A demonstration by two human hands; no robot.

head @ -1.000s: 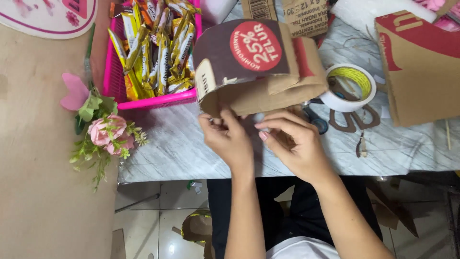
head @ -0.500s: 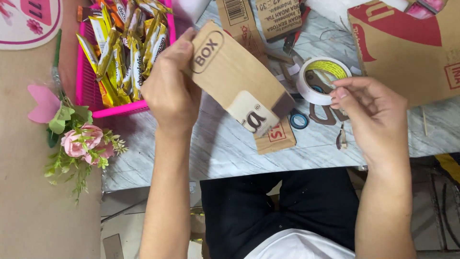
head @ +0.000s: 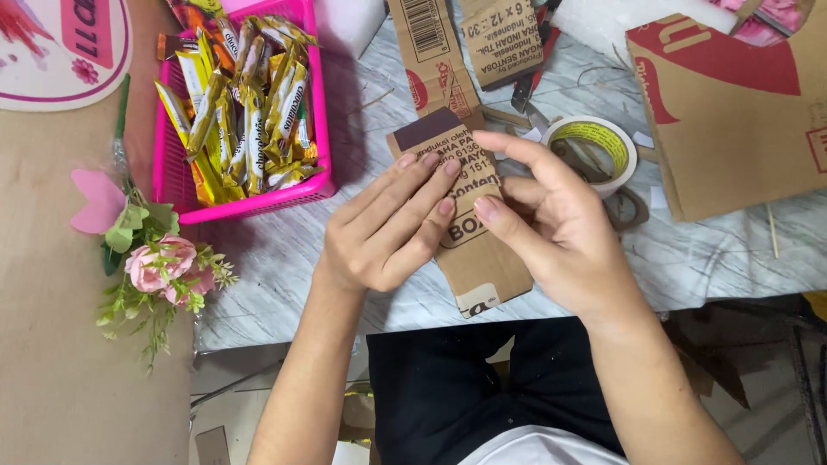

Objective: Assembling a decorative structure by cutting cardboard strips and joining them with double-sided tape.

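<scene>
You have the cardboard strip [head: 469, 220] lying flat on the marbled counter [head: 284, 258], near its front edge — your left hand [head: 392, 228] presses flat on it with fingers together, and your right hand [head: 551, 228] pinches at its edge. The tape roll [head: 594, 142] sits just beside, untouched. Judging by this, the piece is positioned but nothing is taped yet.

Cardboard strip [head: 465, 232]: middle hidden beneath both hands. Scissors [head: 624, 207]: largely concealed behind right hand [head: 551, 228] and tape roll [head: 594, 146]. Far cardboard box [head: 732, 112], pink basket [head: 245, 194]: cut off by the frame's edge.
</scene>
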